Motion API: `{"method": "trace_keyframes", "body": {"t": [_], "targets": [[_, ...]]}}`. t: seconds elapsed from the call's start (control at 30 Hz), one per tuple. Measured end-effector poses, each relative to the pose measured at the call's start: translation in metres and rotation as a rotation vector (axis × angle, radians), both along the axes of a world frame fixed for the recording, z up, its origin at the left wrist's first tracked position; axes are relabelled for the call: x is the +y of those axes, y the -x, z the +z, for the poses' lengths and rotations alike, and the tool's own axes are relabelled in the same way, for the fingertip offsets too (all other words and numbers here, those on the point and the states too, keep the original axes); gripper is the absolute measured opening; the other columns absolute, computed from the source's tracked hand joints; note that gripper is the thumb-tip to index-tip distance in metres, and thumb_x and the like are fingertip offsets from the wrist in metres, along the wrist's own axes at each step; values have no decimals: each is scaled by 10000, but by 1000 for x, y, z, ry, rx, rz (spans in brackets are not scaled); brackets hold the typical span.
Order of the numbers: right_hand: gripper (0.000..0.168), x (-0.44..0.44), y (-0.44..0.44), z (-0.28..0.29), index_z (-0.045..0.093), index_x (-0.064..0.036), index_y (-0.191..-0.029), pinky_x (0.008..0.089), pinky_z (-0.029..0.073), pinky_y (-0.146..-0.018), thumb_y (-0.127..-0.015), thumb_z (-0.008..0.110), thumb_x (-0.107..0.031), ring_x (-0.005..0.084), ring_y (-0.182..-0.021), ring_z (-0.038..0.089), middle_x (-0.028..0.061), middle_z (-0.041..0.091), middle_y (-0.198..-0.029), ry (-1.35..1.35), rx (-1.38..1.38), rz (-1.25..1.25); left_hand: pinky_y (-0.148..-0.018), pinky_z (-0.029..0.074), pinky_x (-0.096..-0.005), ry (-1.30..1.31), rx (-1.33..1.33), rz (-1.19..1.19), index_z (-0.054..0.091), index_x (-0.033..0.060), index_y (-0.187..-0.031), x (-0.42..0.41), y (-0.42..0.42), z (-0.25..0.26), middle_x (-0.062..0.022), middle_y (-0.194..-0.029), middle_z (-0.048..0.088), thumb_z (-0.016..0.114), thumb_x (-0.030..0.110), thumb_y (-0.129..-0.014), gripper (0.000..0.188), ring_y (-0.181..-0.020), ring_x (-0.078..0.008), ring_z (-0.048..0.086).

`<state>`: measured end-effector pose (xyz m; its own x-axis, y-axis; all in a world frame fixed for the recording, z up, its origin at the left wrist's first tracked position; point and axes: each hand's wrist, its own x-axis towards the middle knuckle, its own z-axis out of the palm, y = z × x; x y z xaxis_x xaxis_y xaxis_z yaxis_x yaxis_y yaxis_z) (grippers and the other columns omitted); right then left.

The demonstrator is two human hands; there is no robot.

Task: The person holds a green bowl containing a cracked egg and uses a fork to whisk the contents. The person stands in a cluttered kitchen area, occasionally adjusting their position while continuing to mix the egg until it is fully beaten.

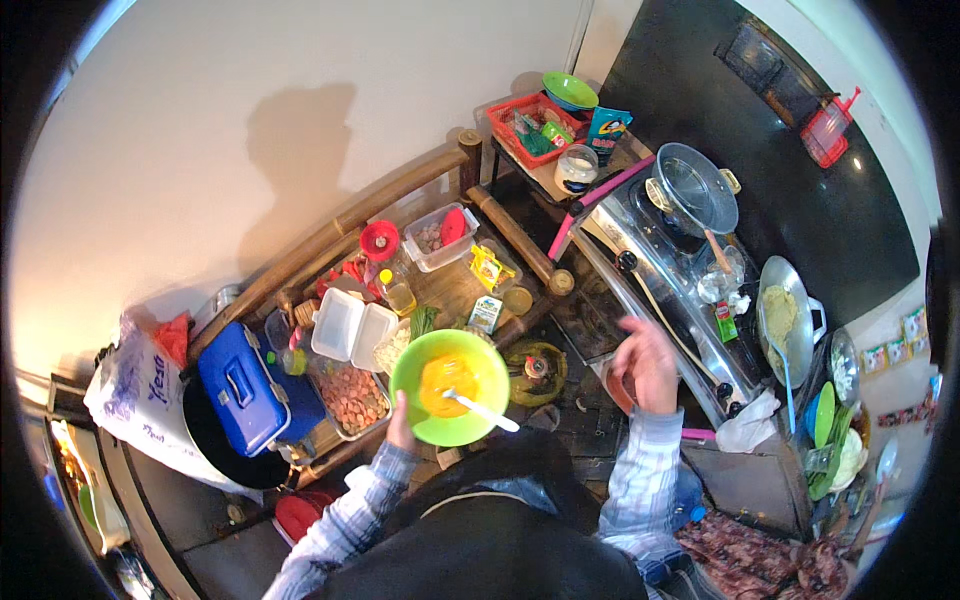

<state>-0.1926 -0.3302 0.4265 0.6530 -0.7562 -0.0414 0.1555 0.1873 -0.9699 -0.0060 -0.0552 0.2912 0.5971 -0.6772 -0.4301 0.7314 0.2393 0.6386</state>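
Observation:
My left hand [401, 424] grips the left rim of a lime-green bowl [486, 358]. Yellow beaten egg [435, 379] lies in the bowl, and a white spoon [480, 409] leans in it, its handle over the near right rim. My right hand [646, 364] is raised by the front edge of a steel gas stove [626, 289], slightly blurred, its fingers partly bent and nothing visible in it. A deep glass-lidded pan [694, 187] sits on the far burner. Nearer on the right, a metal wok [784, 322] holds a pale yellow mixture and a blue-handled utensil.
A bamboo bench [442, 281] carries a tray of sliced sausage [352, 401], a white foam box [341, 326], an oil bottle [396, 292] and a blue cooler box [244, 386]. A red basket [532, 127] stands on a small table behind. Another person's patterned clothing [757, 555] shows lower right.

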Motion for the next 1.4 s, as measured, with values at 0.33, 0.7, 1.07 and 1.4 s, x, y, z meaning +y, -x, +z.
{"method": "trace_keyframes", "body": {"t": [0.33,0.7,1.07,1.4], "targets": [[292,-27,-118,-400,558,-118,-1013,288,431,-459,-790,563,-306,140,-608,548,22,602,-794,-482,682,-47,-910,363,-369,-28,-118,210,280,38,-1272,51,-64,-120,-98,-1229,400,314,427,-894,543,-1078,-234,434],[319,-32,-206,-527,581,-27,-827,364,458,-698,-686,638,-308,306,-761,582,159,603,-786,346,1220,97,-902,375,-409,-165,-11,238,272,61,-1277,40,-68,-214,-103,-1219,402,352,454,-871,570,-1084,-269,431],[115,8,-89,-260,476,-15,-852,223,423,-548,-805,548,-92,81,-639,514,34,547,-749,26,212,-341,-932,351,-393,-3,-78,3,294,50,-1266,-12,-65,-105,-108,-1249,388,324,384,-901,496,-1122,-252,407],[264,43,124,-36,484,-42,-1080,322,470,-777,-842,503,-155,189,-929,561,87,570,-1023,-628,-602,-559,-914,381,-372,92,-79,-527,325,26,-1249,-96,38,20,-112,-1196,451,314,408,-896,520,-1076,-245,463]]}}
